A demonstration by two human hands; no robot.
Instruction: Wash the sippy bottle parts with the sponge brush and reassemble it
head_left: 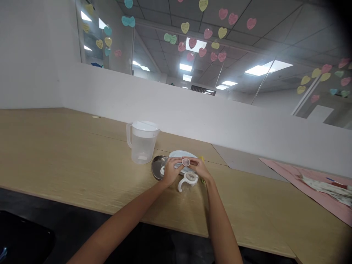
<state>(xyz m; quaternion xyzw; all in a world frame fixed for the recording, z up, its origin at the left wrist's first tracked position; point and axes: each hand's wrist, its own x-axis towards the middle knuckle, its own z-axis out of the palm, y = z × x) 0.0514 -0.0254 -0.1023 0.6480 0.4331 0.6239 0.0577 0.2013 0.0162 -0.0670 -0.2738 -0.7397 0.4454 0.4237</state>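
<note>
My left hand (pixel 172 170) and my right hand (pixel 199 168) meet over the table, fingers closed on a small round translucent piece (pixel 186 162) with a pale rim, like a cap or strainer; its exact kind is too small to tell. Just below my hands, a white ring with a curved handle (pixel 189 178) sits on what looks like a clear container, hard to make out. A shiny metal tray (pixel 156 167) lies left of my left hand, with a small white part (pixel 162 171) on it. Behind my fingers is a white plate (pixel 181 153), partly hidden.
A translucent lidded pitcher (pixel 144 145) stands at the back left. Something yellow (pixel 202 159) shows beside my right hand. A pink cloth (pixel 286 176) with a patterned cloth (pixel 327 190) lies at far right. The wooden table (pixel 82 157) meets a white wall behind.
</note>
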